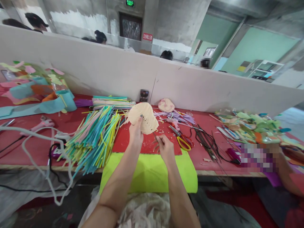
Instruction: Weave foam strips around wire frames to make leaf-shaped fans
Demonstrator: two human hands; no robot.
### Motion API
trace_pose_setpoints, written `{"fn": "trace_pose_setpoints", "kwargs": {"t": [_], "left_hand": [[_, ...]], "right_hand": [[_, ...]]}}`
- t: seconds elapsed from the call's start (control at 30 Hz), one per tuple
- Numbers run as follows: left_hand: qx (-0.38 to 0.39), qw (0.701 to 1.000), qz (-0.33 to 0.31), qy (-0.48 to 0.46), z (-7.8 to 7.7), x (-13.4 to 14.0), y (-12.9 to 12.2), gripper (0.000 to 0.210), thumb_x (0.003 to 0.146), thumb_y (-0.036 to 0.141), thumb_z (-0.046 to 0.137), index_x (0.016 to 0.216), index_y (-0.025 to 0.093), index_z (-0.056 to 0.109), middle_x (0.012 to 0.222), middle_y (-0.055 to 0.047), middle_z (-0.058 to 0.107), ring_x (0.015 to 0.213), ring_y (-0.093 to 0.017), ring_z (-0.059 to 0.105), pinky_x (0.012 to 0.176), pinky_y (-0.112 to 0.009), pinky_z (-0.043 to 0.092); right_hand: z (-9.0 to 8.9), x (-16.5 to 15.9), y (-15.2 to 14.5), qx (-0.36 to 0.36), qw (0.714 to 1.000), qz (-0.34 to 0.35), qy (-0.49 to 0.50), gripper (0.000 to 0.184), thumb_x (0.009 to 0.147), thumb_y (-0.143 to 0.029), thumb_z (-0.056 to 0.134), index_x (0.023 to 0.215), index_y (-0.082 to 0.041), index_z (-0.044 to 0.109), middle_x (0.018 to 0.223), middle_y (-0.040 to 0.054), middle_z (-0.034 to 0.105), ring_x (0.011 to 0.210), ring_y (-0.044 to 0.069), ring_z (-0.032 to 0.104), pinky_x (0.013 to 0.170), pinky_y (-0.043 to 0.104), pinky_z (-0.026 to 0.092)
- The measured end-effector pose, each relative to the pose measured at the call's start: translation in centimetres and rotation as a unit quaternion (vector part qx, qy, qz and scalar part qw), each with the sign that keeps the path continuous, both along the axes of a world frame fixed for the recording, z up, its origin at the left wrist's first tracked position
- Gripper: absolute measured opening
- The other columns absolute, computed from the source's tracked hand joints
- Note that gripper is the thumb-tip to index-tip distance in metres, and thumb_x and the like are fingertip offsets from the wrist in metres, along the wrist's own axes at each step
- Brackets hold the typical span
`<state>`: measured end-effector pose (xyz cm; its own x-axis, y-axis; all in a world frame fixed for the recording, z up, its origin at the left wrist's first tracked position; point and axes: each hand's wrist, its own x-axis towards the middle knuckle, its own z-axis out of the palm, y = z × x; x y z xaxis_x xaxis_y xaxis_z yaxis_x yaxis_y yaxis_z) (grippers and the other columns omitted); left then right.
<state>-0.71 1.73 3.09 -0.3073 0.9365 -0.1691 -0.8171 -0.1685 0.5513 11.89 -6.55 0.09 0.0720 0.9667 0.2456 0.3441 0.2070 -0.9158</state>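
My left hand [136, 133] grips a cream, heart-shaped woven piece [147, 114] from below, thumb on its face, and holds it above a red board [123, 142]. Loose strip ends stick out at its left side. My right hand [166, 148] is closed in a pinch on a thin dark rod [155, 135], whose tip is at the heart's lower right edge. Beside the right hand lie scissors with yellow and red handles [184, 142] and a pink glue gun [174, 123]. Behind the heart rests a round cream and pink piece [166, 105].
Bundled coloured strips [95, 139] lie on the left, near a pink glue gun [42, 124] and a white cable [35, 164]. Dark wires [207, 142] and cut coloured pieces [256, 125] lie right. A white partition [114, 72] stands behind. A co-worker's arm [288, 172] is at far right.
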Motion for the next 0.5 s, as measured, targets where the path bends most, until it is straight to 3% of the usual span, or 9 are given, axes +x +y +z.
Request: {"fn": "trace_pose_setpoints", "kwargs": {"t": [0.2,0.5], "left_hand": [[-0.018,0.998,0.053,0.025,0.3,0.5,0.6,0.035,0.064,0.019,0.076,0.097,0.013,0.067,0.111,-0.012,0.066,0.096,-0.021,0.065,0.082,-0.034,0.054],[-0.013,0.996,0.077,0.054,-1.2,1.0,1.2,0.035,0.063,0.019,0.076,0.097,0.013,0.067,0.107,-0.011,0.068,0.092,-0.018,0.066,0.083,-0.031,0.053]], "right_hand": [[-1.0,-2.0,-0.6,0.057,0.992,-0.069,-0.092,0.030,0.093,-0.044,0.034,0.087,-0.021,0.053,0.060,0.0007,0.060,0.047,0.014,0.057,0.048,0.023,0.041],[-1.3,-2.1,-1.1,0.045,0.982,-0.069,-0.171,0.025,0.093,-0.029,0.031,0.088,-0.021,0.054,0.051,-0.0005,0.054,0.044,0.016,0.053,0.049,0.026,0.038]]}}
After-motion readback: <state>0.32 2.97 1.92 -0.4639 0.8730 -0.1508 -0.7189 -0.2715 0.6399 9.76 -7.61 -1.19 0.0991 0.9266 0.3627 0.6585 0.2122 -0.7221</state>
